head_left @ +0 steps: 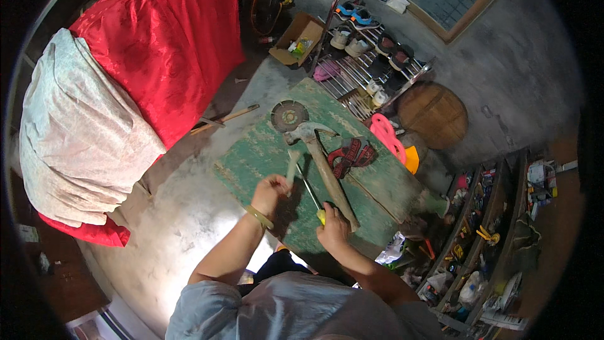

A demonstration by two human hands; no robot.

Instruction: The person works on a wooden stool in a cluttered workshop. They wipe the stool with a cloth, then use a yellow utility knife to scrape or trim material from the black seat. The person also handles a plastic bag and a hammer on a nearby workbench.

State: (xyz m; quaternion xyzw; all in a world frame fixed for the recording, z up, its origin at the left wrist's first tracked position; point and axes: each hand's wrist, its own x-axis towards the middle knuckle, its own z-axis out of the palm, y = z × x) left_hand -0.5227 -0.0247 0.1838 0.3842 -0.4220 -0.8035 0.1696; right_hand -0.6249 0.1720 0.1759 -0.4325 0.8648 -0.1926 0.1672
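My left hand, with a bangle at its wrist, is closed round the lower end of a pale greenish stick-like piece, which points up and away from me. My right hand grips a screwdriver by its yellow handle. The screwdriver's metal shaft slants toward the pale piece; whether its tip touches it I cannot tell. Both hands are over a worn green tabletop. Just beyond them lies a claw hammer with a wooden handle. A round cutting disc rests past the hammer's head.
A red-and-black bundled item lies right of the hammer. Beyond the table stand a metal shoe rack and an open cardboard box. Red cloth drapes furniture at left. Cluttered shelves stand at right.
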